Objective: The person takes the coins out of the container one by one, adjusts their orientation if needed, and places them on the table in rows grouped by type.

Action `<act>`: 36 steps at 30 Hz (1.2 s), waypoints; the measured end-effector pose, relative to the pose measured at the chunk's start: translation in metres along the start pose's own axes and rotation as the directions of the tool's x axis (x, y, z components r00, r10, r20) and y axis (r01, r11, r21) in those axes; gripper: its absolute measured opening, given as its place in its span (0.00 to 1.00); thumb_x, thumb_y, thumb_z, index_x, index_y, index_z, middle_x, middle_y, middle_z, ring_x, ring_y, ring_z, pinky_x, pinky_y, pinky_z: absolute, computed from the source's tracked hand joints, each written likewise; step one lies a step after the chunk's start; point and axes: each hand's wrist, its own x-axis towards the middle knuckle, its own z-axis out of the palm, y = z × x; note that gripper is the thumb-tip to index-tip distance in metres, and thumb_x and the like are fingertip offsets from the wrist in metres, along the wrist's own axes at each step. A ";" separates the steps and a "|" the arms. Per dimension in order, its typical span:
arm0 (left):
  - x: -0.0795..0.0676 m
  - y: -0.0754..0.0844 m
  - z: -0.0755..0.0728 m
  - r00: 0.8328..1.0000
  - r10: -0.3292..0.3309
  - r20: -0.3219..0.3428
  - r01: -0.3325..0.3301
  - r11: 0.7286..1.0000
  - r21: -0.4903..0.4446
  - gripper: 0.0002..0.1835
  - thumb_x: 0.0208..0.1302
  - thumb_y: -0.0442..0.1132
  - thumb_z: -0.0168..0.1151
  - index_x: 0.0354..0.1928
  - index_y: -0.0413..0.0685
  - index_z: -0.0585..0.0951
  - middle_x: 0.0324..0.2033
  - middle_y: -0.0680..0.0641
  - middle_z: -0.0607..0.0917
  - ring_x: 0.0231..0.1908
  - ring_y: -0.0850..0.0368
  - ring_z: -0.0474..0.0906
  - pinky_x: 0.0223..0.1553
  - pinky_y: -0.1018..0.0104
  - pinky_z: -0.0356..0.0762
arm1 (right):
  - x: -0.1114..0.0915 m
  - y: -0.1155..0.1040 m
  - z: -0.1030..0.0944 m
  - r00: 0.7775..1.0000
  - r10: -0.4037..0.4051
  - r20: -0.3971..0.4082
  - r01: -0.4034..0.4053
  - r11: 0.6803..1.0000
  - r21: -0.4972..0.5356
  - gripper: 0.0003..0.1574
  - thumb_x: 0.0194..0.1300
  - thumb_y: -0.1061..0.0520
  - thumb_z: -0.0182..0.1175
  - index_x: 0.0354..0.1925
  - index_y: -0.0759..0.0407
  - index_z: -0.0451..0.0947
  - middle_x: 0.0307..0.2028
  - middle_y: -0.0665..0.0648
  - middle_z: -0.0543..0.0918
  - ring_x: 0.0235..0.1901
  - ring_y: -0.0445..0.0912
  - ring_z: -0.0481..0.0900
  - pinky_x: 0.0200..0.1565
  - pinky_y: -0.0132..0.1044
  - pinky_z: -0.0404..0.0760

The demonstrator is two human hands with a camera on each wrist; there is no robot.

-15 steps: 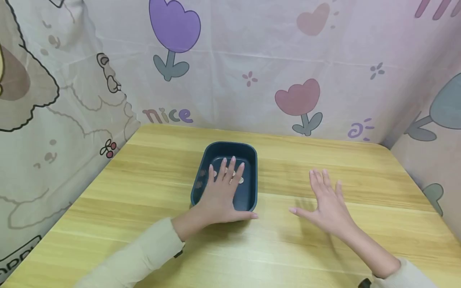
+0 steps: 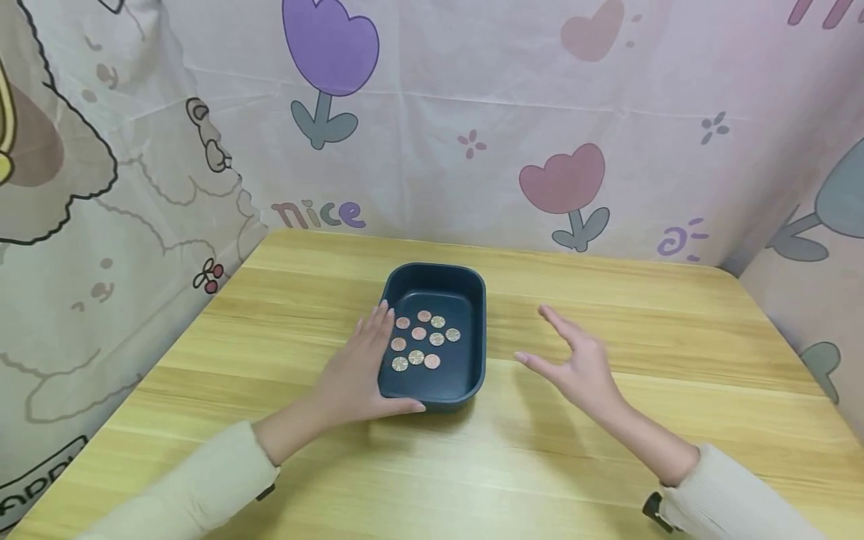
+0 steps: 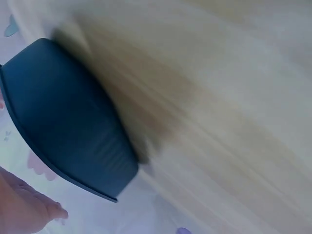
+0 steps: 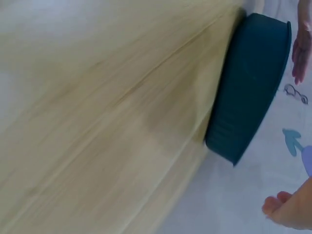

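Observation:
A dark blue rectangular tray (image 2: 462, 375) stands on the wooden table, with several copper and gold coloured coins (image 2: 418, 334) lying loose on its bottom. Over its left rim is my left hand (image 2: 351, 375), fingers extended and thumb spread toward the tray's near edge. The left wrist view shows a gap between this hand (image 3: 24, 207) and the tray's side (image 3: 68, 112). To the right of the tray my right hand (image 2: 583, 367) hovers above the table, thumb and fingers spread apart with nothing between them. The right wrist view has the tray (image 4: 248, 83) from its side.
The wooden table (image 2: 641, 330) extends on both sides of the tray. Behind it hangs a pale cloth (image 2: 432, 187) printed with flowers, and similar cloth (image 2: 135, 247) covers the left side.
My left hand has moved left from above the coins to the tray's left rim, uncovering them. My right hand has come left, closer to the tray, and turned sideways.

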 end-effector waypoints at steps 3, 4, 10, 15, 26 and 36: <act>-0.006 -0.006 -0.002 0.999 -0.031 0.016 0.031 0.999 -0.027 0.67 0.37 0.72 0.66 0.70 0.34 0.51 0.71 0.35 0.51 0.70 0.39 0.51 0.65 0.44 0.59 | 0.007 -0.002 0.012 1.000 -0.002 0.028 -0.002 0.991 0.133 0.40 0.51 0.60 0.69 0.61 0.68 0.67 0.58 0.65 0.74 0.60 0.58 0.71 0.61 0.46 0.68; -0.008 -0.008 -0.003 0.999 -0.039 0.022 0.040 0.999 -0.028 0.66 0.37 0.72 0.66 0.70 0.34 0.52 0.70 0.35 0.52 0.69 0.38 0.52 0.64 0.43 0.61 | 0.009 -0.002 0.015 0.999 -0.001 0.039 -0.006 0.984 0.179 0.39 0.51 0.62 0.69 0.60 0.69 0.68 0.57 0.66 0.75 0.59 0.57 0.72 0.61 0.43 0.68; -0.015 -0.015 -0.004 0.993 -0.087 0.073 0.089 0.996 -0.024 0.62 0.40 0.71 0.65 0.68 0.34 0.56 0.70 0.36 0.56 0.68 0.37 0.54 0.62 0.41 0.63 | 0.024 -0.015 0.038 0.994 0.021 0.104 -0.061 0.914 0.400 0.35 0.51 0.68 0.66 0.57 0.74 0.69 0.54 0.69 0.77 0.55 0.59 0.75 0.58 0.37 0.73; -0.016 -0.015 -0.002 0.990 -0.084 0.109 0.084 0.996 0.007 0.58 0.43 0.70 0.64 0.67 0.33 0.60 0.69 0.36 0.59 0.68 0.38 0.56 0.63 0.44 0.62 | 0.040 -0.031 0.059 0.986 0.030 0.163 -0.106 0.871 0.480 0.30 0.55 0.68 0.63 0.57 0.72 0.69 0.52 0.71 0.77 0.54 0.59 0.77 0.55 0.39 0.77; -0.016 -0.018 -0.004 0.990 -0.094 0.107 0.088 0.994 0.063 0.54 0.46 0.69 0.62 0.64 0.31 0.65 0.66 0.35 0.63 0.67 0.39 0.59 0.64 0.46 0.63 | 0.056 -0.042 0.099 0.947 0.086 0.309 -0.210 0.894 0.396 0.23 0.59 0.64 0.62 0.53 0.71 0.73 0.44 0.69 0.81 0.44 0.55 0.81 0.48 0.37 0.82; -0.014 -0.020 -0.007 0.987 -0.095 0.132 0.085 0.993 0.083 0.53 0.47 0.70 0.61 0.63 0.32 0.66 0.65 0.34 0.65 0.66 0.39 0.61 0.63 0.46 0.64 | 0.067 -0.044 0.116 0.860 0.257 0.441 -0.316 0.947 0.064 0.16 0.55 0.62 0.66 0.43 0.67 0.79 0.30 0.57 0.81 0.30 0.43 0.76 0.32 0.27 0.76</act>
